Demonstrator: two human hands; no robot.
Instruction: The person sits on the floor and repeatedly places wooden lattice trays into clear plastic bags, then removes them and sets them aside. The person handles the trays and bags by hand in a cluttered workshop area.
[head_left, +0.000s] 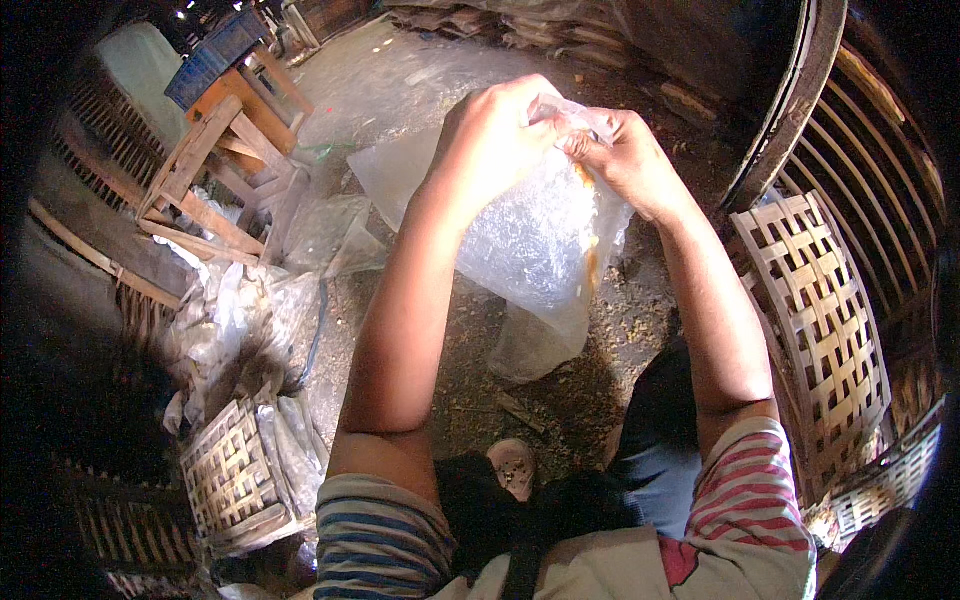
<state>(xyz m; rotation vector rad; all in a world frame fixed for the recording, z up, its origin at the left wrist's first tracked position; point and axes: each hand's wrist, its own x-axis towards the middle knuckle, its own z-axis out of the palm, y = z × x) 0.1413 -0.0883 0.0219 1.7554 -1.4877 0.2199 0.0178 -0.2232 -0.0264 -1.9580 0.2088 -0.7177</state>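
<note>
Both hands are raised in front of me and close together at the upper edge of a clear plastic bag (525, 247). My left hand (499, 124) pinches the gathered edge. Just right of it, my right hand (626, 161) grips the same edge, thumb pressed against the film. The bag hangs below my hands and reflects strong light. Orange-brown stains run down its right side. A lower part of the plastic trails towards the ground. What the bag may contain cannot be made out through the glare.
Woven bamboo panels stand at right (817, 330) and lower left (232, 472). Crumpled plastic sheets (232, 307) lie heaped at left. Behind them are a wooden stool (247, 142) and a blue crate (217, 60). Littered dirt floor (480, 420) lies beneath the bag.
</note>
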